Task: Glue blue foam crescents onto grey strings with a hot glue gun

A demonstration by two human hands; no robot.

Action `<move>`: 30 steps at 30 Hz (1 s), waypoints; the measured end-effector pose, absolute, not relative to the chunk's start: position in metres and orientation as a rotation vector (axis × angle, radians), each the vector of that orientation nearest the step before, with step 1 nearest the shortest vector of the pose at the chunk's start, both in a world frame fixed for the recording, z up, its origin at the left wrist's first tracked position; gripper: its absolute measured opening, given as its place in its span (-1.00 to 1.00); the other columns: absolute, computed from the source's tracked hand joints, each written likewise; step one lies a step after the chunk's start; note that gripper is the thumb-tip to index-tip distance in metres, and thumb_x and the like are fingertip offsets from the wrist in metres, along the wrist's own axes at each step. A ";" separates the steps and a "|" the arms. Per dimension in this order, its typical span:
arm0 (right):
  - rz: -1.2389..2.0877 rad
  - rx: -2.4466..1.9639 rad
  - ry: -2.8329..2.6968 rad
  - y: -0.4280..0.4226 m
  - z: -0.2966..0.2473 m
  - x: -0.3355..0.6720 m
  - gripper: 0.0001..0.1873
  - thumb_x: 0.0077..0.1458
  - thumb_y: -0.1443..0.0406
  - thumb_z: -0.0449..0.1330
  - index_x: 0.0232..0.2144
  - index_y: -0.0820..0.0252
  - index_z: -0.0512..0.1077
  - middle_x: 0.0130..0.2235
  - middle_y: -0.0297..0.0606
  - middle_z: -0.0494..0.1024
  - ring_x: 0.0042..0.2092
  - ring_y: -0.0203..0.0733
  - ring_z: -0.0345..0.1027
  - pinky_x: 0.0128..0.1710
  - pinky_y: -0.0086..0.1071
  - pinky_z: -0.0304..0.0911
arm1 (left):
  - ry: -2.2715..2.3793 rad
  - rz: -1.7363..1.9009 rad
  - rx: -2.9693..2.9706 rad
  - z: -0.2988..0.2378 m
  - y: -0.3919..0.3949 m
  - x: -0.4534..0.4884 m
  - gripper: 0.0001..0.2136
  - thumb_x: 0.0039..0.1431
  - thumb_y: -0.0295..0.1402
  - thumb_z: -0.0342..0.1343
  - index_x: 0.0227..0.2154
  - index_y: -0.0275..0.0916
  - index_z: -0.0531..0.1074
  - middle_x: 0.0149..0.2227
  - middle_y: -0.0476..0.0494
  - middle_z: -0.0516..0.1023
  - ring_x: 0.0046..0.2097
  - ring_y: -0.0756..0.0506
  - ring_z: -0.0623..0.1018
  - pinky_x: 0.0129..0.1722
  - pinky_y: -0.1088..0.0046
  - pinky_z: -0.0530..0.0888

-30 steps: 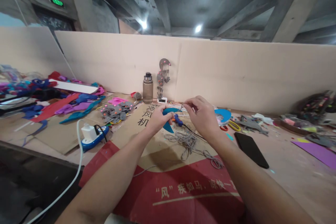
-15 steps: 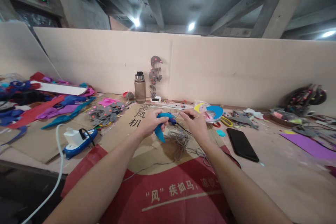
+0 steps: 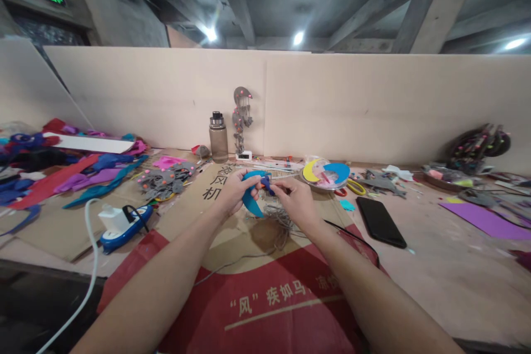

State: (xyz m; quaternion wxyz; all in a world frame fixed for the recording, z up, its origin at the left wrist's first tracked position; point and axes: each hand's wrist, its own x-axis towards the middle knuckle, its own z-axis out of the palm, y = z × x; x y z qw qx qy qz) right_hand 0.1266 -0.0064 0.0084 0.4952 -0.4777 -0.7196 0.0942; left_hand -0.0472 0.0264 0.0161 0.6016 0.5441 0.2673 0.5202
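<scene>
My left hand [image 3: 235,192] is closed on a blue crescent-shaped piece [image 3: 251,203] that looks like felt; its pointed end hangs down below the fingers. My right hand [image 3: 297,199] has its fingers pinched together just to the right, beside a small dark blue object [image 3: 267,184] between the hands. What that object is, and what the right fingertips hold, I cannot make out. Under the hands a tangle of grey string [image 3: 279,218] lies on the printed cardboard [image 3: 232,238], one strand trailing towards me. A black cord [image 3: 352,232] shows beyond my right forearm.
A black phone [image 3: 380,222], yellow-handled scissors [image 3: 355,187] and a clear dish [image 3: 321,182] with yellow and blue crescents lie to the right. A bottle [image 3: 218,141] and a hanging grey ornament [image 3: 240,116] stand behind. Left are a power strip [image 3: 124,232] and coloured fabric scraps [image 3: 83,171].
My right hand has moved left and slightly down, closer to my left hand and the dark blue object. My left hand has shifted slightly left, still gripping the blue crescent.
</scene>
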 end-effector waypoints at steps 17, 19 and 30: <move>-0.227 -1.237 -1.905 -0.019 0.018 0.129 -0.75 0.25 0.24 0.06 -0.25 0.12 0.55 -0.25 -0.18 0.53 -0.17 -0.15 0.37 -0.16 -0.33 0.22 | 0.946 1.198 1.551 0.010 0.025 -0.044 -0.76 -0.01 -0.22 0.23 -0.42 -0.23 0.31 -0.52 -0.01 0.50 -0.60 0.03 0.45 -0.59 0.52 0.39; -0.255 -1.227 -1.889 -0.018 0.020 0.132 -0.75 0.25 0.25 0.06 -0.26 0.12 0.54 -0.25 -0.18 0.53 -0.16 -0.15 0.37 -0.16 -0.33 0.22 | 0.951 1.171 1.583 0.010 0.024 -0.044 -0.77 -0.01 -0.23 0.22 -0.42 -0.23 0.32 -0.51 -0.01 0.51 -0.59 0.03 0.46 -0.59 0.53 0.39; -0.086 -1.179 -1.750 -0.006 0.019 0.141 -0.81 0.17 0.24 0.15 -0.34 0.17 0.55 -0.36 -0.23 0.53 -0.32 -0.20 0.33 -0.25 -0.34 0.20 | 0.811 1.012 1.587 0.011 0.021 -0.046 -0.75 0.00 -0.18 0.25 -0.38 -0.22 0.37 -0.53 0.01 0.46 -0.60 0.05 0.40 -0.58 0.54 0.38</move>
